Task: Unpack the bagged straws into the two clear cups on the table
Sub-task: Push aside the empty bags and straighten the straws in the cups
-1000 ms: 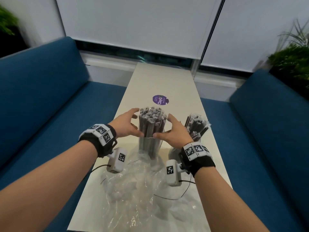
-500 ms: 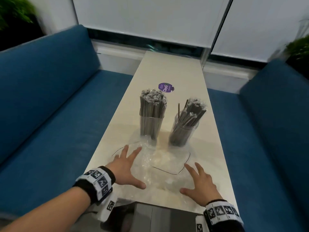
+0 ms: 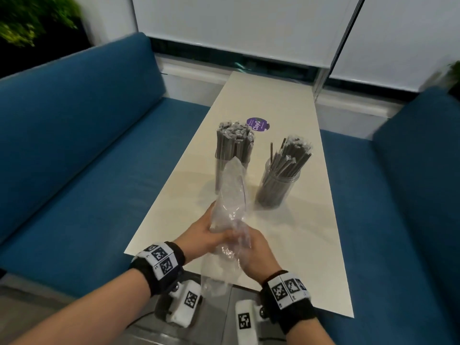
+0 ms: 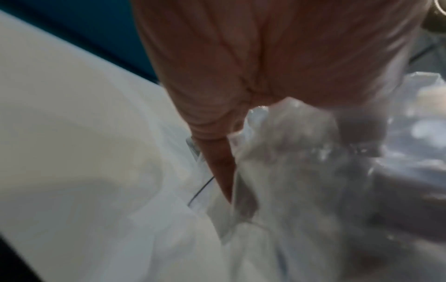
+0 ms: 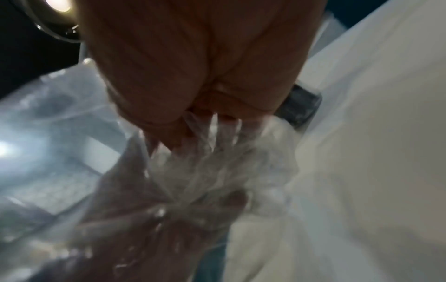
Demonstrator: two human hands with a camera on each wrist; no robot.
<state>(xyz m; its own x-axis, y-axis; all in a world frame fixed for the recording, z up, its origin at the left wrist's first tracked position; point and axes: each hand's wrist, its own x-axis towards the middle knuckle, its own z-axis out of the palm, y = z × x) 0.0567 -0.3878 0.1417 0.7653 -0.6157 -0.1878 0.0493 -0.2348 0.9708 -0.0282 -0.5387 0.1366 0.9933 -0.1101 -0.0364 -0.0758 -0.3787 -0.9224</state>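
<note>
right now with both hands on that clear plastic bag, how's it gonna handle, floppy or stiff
Probably floppy: the clear plastic bag crumples where the left hand and right hand grip it. Likely very light, since it looks empty. Its glossy film may slip, so bunching it seems safer.

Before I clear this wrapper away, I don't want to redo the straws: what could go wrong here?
The empty plastic bag, gripped by your left hand and right hand, reaches up in front of the left cup; swinging it might tip that tall, upright bundle. The right cup holds leaning straws, and a snag could drag some out.
</note>
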